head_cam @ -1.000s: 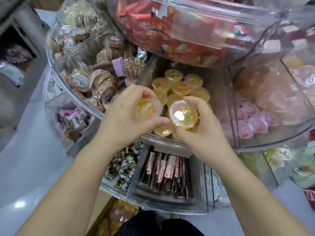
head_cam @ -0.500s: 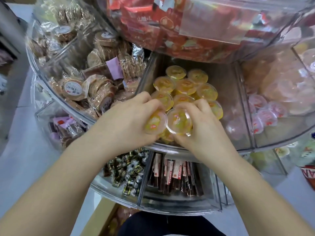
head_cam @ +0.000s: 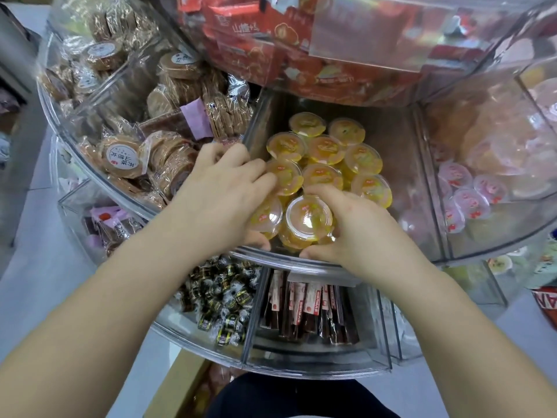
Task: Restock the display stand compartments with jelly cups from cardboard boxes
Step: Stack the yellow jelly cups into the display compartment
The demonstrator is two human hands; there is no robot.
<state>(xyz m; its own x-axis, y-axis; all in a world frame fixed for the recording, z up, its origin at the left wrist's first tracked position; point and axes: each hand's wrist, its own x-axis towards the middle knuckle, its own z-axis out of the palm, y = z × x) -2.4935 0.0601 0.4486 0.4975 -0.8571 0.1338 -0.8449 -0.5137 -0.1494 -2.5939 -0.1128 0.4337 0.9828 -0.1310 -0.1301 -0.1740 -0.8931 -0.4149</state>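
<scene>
R hand point(head_cam: 355, 233) pinches a yellow jelly cup point(head_cam: 309, 218) betw. curled fingers and thumb, at front of the stand's middle bin point(head_cam: 401, 164). L hand point(head_cam: 223, 200) grips another cup point(head_cam: 266, 217) just beside it, fingertips touching the pile of cups point(head_cam: 325, 155) behind. Biscuit packs point(head_cam: 156, 140) in the bin to the left, pink cups point(head_cam: 464, 194) in the one to the right.

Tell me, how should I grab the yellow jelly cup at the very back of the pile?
Come from above and pinch the back jelly cup across its round rim. It lies lid-up on top of the other yellow cups, so the rim edges look free, while its sides are probably crowded by neighbours and the compartment's clear wall.
</scene>
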